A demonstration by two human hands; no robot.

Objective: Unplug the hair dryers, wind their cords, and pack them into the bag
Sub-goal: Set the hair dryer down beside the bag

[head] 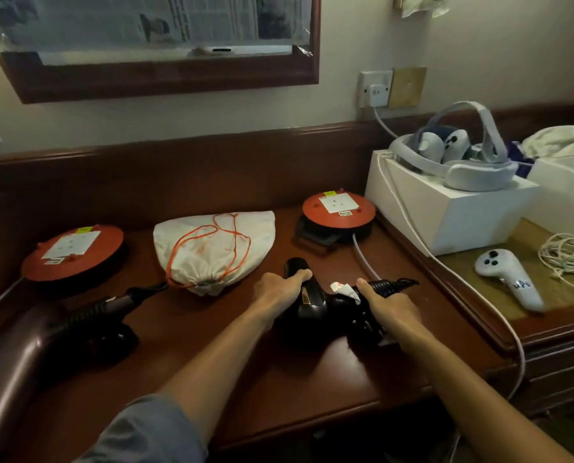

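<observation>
Room: we look down at a dark wooden desk [245, 355] set against a pale wall, with a framed mirror [165, 45] above it.
Left hand [279, 289]: we see it wrapped over the barrel of a black hair dryer [312, 305], fingers curled around the far end.
Right hand [392, 309]: it is closed around the dryer's handle end, thumb lying along the coiled black cord [389, 285] that trails off to the right.
Dryer in hand: it lies near the middle of the desk, in front of the bag and the right reel.
Second hair dryer [91, 329]: it rests at the left, its coiled cord running toward the bag's mouth.
Bag [212, 248]: white drawstring sack with an orange string, lying between two red socket reels, mouth toward us and gathered nearly closed.
Left reel [73, 252]: flat on the desk, socket face up.
Right reel [339, 210]: near a white box [446, 208] that carries a headset [459, 152].
Side table: a white controller [509, 280] and a loose pale cable [569, 255] lie there.
</observation>
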